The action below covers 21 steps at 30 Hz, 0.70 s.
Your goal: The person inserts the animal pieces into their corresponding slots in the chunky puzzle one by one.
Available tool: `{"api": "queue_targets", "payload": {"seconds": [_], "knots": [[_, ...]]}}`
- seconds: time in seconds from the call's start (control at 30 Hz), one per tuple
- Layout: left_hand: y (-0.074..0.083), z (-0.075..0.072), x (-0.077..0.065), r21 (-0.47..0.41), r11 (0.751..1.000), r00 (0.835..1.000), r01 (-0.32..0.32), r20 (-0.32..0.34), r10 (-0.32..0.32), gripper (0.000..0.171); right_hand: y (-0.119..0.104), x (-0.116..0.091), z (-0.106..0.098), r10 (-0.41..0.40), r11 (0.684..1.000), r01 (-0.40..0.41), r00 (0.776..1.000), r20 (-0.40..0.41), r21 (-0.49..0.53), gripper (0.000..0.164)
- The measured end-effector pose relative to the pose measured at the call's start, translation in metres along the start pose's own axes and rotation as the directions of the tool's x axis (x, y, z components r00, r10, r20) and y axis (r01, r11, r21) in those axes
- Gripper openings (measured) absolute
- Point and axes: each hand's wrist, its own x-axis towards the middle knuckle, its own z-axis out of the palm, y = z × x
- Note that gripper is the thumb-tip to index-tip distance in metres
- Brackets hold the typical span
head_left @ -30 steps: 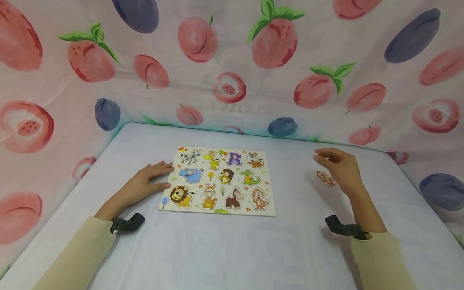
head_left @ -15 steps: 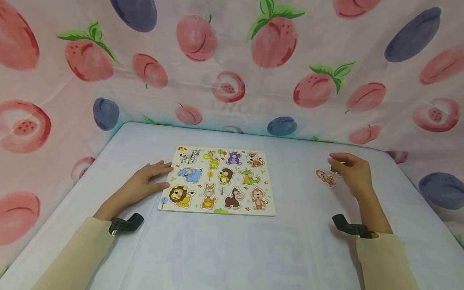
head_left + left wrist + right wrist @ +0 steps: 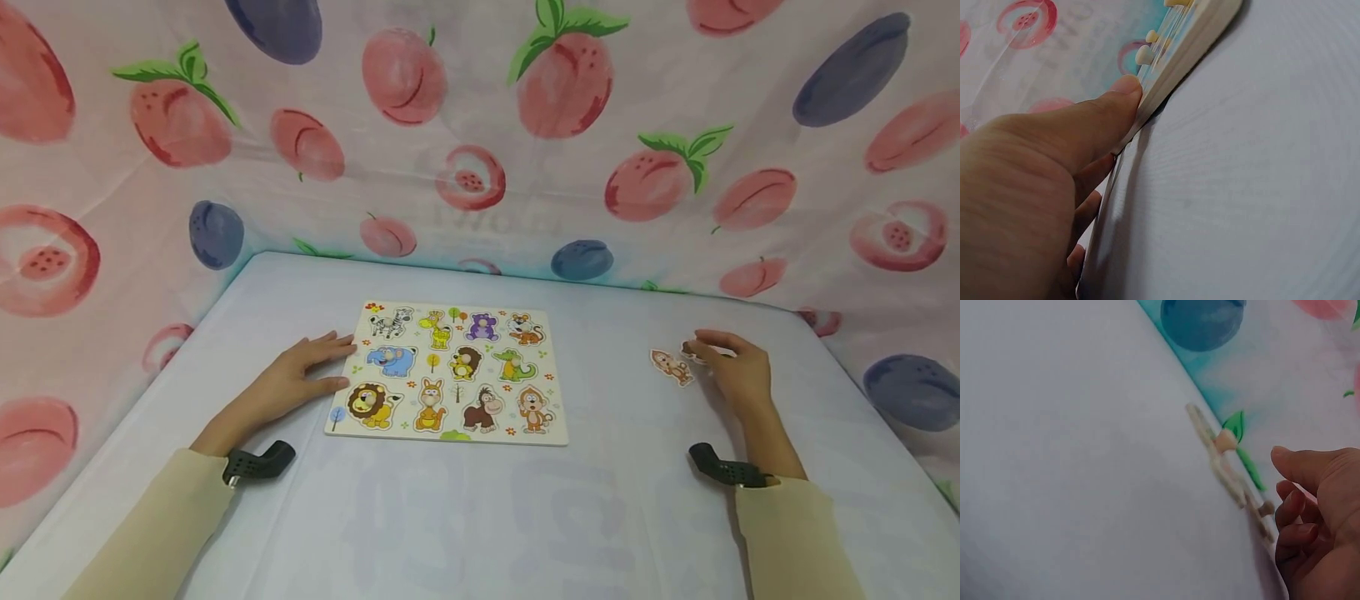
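Note:
My left hand (image 3: pixel 288 382) rests at the left edge of a white animal peg puzzle board (image 3: pixel 390 434), its fingers fairly straight. In the left wrist view, the thumb of that hand (image 3: pixel 1035 162) touches the side of the board (image 3: pixel 1169 75), near its pegs. Over on the right, a monkey puzzle piece (image 3: pixel 670 367) lies on the table. A brown puzzle piece (image 3: pixel 688 350) lies right beside it, partly hidden behind my right hand (image 3: pixel 742 371). In the right wrist view, the thumb and loosely bent fingers of my right hand (image 3: pixel 1329 519) stand apart, close to the brown piece's peg (image 3: pixel 1266 508), holding nothing.
A white cloth covers the table (image 3: pixel 480 517). Behind it hangs a fruit-printed curtain (image 3: pixel 517 192), meeting the table's back edge. Each wrist wears a black camera mount, one on the left (image 3: pixel 262 460) and one on the right (image 3: pixel 723 467).
My right hand has moved right and a little down from above the monkey piece, and the brown piece has come into view beside it. My left hand has stayed at the board.

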Motion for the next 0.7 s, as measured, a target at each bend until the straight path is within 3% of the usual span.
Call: {"api": "queue_targets", "payload": {"seconds": [0.3, 0.7], "knots": [[0.0, 0.0, 0.0, 0.002, 1.0, 1.0, 0.011, 0.0, -0.011, 0.061, 0.015, 0.004, 0.005, 0.013, 0.999, -0.015, 0.999, -0.044, -0.031, 0.049], [-0.001, 0.001, 0.001, 0.008, 1.0, 1.0, 0.002, -0.003, -0.002, 0.062, 0.023, 0.012, 0.008, 0.011, 0.999, -0.011, 1.0, 0.017, -0.048, 0.052]]}}
